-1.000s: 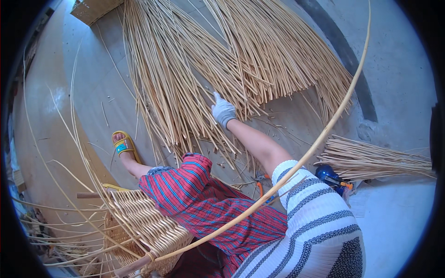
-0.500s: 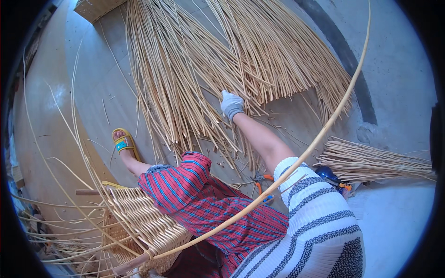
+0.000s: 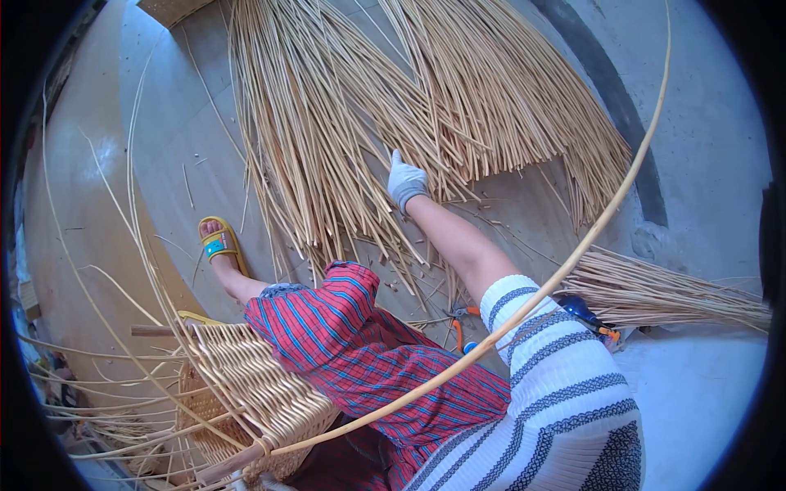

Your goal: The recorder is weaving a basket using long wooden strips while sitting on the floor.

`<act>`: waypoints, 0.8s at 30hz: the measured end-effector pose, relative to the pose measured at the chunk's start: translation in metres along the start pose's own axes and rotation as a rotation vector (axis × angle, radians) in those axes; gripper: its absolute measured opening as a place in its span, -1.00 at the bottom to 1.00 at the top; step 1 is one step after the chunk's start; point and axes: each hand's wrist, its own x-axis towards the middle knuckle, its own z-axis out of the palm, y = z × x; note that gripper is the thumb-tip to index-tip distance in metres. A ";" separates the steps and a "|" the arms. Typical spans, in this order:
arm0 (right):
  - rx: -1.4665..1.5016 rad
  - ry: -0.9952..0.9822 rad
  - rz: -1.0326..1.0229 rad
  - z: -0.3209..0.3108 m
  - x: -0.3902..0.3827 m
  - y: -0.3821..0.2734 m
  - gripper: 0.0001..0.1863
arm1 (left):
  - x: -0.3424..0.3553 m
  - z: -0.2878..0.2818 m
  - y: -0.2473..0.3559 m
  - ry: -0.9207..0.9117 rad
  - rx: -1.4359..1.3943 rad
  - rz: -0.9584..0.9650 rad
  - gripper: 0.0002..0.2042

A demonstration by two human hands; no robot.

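The gloved right hand is at the far canes; a woven basket lies at the near left.

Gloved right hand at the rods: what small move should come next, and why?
Probably pinch a single one of the pale rods and ease it out lengthwise. The gloved right hand is reaching in among their near ends, and many cross one another, so a quick pull might drag neighbours along. Whether it grips one now is hidden.
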 end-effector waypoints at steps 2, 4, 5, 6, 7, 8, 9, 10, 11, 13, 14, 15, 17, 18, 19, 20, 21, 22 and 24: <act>-0.014 0.027 -0.088 0.000 0.007 0.011 -0.21 | -0.002 0.000 0.000 0.018 -0.029 -0.001 -0.58; -0.001 0.011 -0.112 -0.001 0.007 0.010 -0.20 | -0.001 -0.002 -0.001 -0.006 0.007 -0.021 -0.58; 0.007 0.000 -0.103 -0.002 0.006 0.008 -0.20 | 0.000 -0.001 -0.001 -0.005 0.009 -0.018 -0.58; 0.013 -0.010 -0.093 -0.002 0.006 0.009 -0.20 | -0.001 0.001 -0.001 0.028 -0.009 -0.009 -0.58; 0.014 -0.011 -0.094 -0.002 0.006 0.008 -0.20 | -0.002 0.001 0.000 0.062 -0.026 0.000 -0.58; 0.015 -0.018 -0.083 -0.002 0.006 0.005 -0.23 | -0.002 -0.001 0.002 0.062 -0.023 0.000 -0.58; 0.016 -0.023 -0.071 -0.002 0.008 0.004 -0.25 | 0.000 -0.003 0.004 0.031 -0.004 -0.016 -0.58; 0.018 -0.022 -0.072 -0.003 0.011 0.003 -0.25 | 0.001 -0.004 0.006 0.000 0.017 -0.034 -0.59; 0.037 -0.026 -0.057 -0.005 0.015 0.001 -0.31 | 0.001 -0.005 0.006 0.002 0.019 -0.033 -0.59; 0.052 0.029 -0.037 -0.009 0.027 0.000 -0.56 | 0.001 -0.007 0.007 -0.010 0.020 -0.038 -0.59; 0.053 0.032 -0.040 -0.010 0.030 -0.001 -0.56 | 0.001 -0.008 0.008 -0.005 0.021 -0.039 -0.59; 0.046 0.063 -0.022 -0.009 0.034 -0.002 -0.64 | 0.003 -0.007 0.011 -0.010 -0.003 -0.030 -0.58; 0.069 0.056 0.014 -0.008 0.038 -0.002 -0.76 | 0.005 -0.008 0.017 -0.008 -0.031 -0.022 -0.57; 0.074 0.062 0.005 -0.004 0.035 -0.005 -0.76 | 0.005 -0.008 0.020 -0.023 -0.039 -0.071 -0.55; 0.083 0.075 0.045 0.000 0.029 -0.006 -0.77 | 0.006 -0.009 0.023 -0.036 -0.047 -0.121 -0.53; 0.091 0.089 0.086 0.003 0.024 -0.005 -0.78 | 0.007 -0.010 0.025 -0.023 -0.043 -0.123 -0.53; 0.147 0.102 0.076 0.002 0.019 0.000 -0.77 | 0.008 -0.013 0.027 -0.066 -0.009 -0.119 -0.52; 0.149 0.104 0.071 0.000 0.018 0.003 -0.77 | 0.008 -0.015 0.029 -0.111 0.023 -0.115 -0.51; 0.146 0.045 -0.138 -0.004 0.017 0.009 -0.74 | 0.009 -0.014 0.031 -0.086 0.008 -0.137 -0.53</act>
